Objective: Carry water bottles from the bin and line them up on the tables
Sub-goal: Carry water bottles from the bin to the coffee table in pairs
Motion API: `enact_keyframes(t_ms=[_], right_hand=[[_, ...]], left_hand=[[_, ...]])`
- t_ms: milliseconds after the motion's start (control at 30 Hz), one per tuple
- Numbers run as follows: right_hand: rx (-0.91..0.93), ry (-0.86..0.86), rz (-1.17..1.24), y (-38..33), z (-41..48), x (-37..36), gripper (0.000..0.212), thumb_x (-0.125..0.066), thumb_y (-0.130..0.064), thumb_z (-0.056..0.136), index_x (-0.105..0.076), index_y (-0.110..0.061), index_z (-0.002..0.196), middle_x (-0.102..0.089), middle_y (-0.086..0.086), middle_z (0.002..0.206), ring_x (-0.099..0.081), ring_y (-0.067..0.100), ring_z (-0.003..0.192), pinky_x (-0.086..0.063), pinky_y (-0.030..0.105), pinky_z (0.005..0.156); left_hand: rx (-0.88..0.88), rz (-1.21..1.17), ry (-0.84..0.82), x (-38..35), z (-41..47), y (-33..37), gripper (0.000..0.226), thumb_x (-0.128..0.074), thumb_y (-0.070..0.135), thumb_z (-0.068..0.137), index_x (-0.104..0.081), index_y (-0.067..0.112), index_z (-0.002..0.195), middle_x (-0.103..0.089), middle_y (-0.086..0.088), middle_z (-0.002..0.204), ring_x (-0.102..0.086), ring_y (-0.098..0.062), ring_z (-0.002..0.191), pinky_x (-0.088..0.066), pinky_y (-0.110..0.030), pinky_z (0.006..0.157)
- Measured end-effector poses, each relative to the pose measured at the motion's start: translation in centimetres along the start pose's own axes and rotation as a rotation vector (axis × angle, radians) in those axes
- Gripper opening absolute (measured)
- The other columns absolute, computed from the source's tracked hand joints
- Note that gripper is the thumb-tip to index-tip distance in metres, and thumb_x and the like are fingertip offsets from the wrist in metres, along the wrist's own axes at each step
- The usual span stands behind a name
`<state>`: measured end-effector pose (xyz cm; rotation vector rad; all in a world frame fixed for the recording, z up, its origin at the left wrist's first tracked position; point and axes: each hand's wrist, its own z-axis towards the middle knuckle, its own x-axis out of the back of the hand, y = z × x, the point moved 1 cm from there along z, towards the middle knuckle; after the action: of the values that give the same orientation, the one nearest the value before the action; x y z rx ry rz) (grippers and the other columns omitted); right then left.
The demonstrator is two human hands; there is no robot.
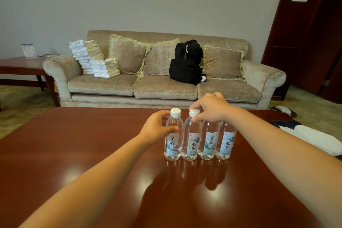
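Four water bottles (192, 146) are being kept upright in a tight row, side by side and touching, near the middle of the dark red table (74, 144). The leftmost bottle (173, 139) is being gripped at its shoulder by the left hand (157, 128), thumb in front and fingers curled behind. The white cap (194, 112) of the second bottle (191, 135) is being pinched from above by the right hand (211, 107). The tops of the third bottle (210, 142) and the fourth bottle (225, 142) are being hidden by that hand and wrist, so their caps cannot be seen. A white bag (314, 139) is being carried by the table at its right edge, apart from the row. Beyond the table, a beige sofa (162, 87) is being occupied by a black backpack (186, 63), stacked folded towels (92, 57) and cushions (127, 54). A side table (18, 66) bearing a card stand (28, 51) is being noted at left, and a slipper (285, 112) on the floor at right.
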<state>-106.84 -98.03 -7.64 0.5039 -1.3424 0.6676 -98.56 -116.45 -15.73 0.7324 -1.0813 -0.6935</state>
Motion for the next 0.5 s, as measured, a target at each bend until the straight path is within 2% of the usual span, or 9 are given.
enact_keyframes(t_ms=[133,233,400,500], right_hand=[[-0.012,0.009,0.002,0.4,0.03,-0.23,0.015,-0.07,-0.046,0.086,-0.073,-0.038,0.099,-0.066,-0.009,0.091,-0.047,0.02,0.108,-0.019,0.039,0.1],[-0.031,0.001,0.019,0.44,0.0,-0.31,0.019,-0.07,-0.046,0.086,-0.073,-0.04,0.103,-0.068,-0.009,0.104,-0.048,0.019,0.113,-0.02,0.039,0.099],[-0.068,0.0,0.068,0.38,-0.19,-0.7,0.023,-0.07,-0.045,0.085,-0.072,-0.036,0.106,-0.071,-0.007,0.11,-0.055,0.019,0.115,-0.023,0.037,0.094],[-0.117,0.01,0.074,0.01,-0.85,-0.78,0.041,-0.068,-0.047,0.087,-0.062,-0.037,0.126,-0.066,-0.007,0.126,-0.049,0.021,0.127,-0.021,0.043,0.109]], left_hand=[[0.013,-0.004,0.01,-0.37,0.34,0.03,0.051,-0.083,0.02,0.076,-0.062,0.021,0.123,-0.068,0.004,0.113,-0.063,-0.013,0.108,-0.052,-0.038,0.095],[0.02,-0.005,0.005,-0.4,0.55,-0.14,0.053,-0.083,0.021,0.076,-0.061,0.021,0.124,-0.069,0.004,0.113,-0.063,-0.013,0.108,-0.052,-0.04,0.096],[0.043,-0.024,-0.023,-0.22,0.42,-0.1,0.055,-0.083,0.024,0.076,-0.06,0.023,0.126,-0.068,0.006,0.114,-0.061,-0.01,0.108,-0.051,-0.03,0.09],[0.042,-0.041,-0.051,-0.18,0.09,0.31,0.053,-0.077,0.019,0.083,-0.058,0.024,0.132,-0.067,0.003,0.117,-0.06,-0.013,0.112,-0.049,-0.03,0.092]])
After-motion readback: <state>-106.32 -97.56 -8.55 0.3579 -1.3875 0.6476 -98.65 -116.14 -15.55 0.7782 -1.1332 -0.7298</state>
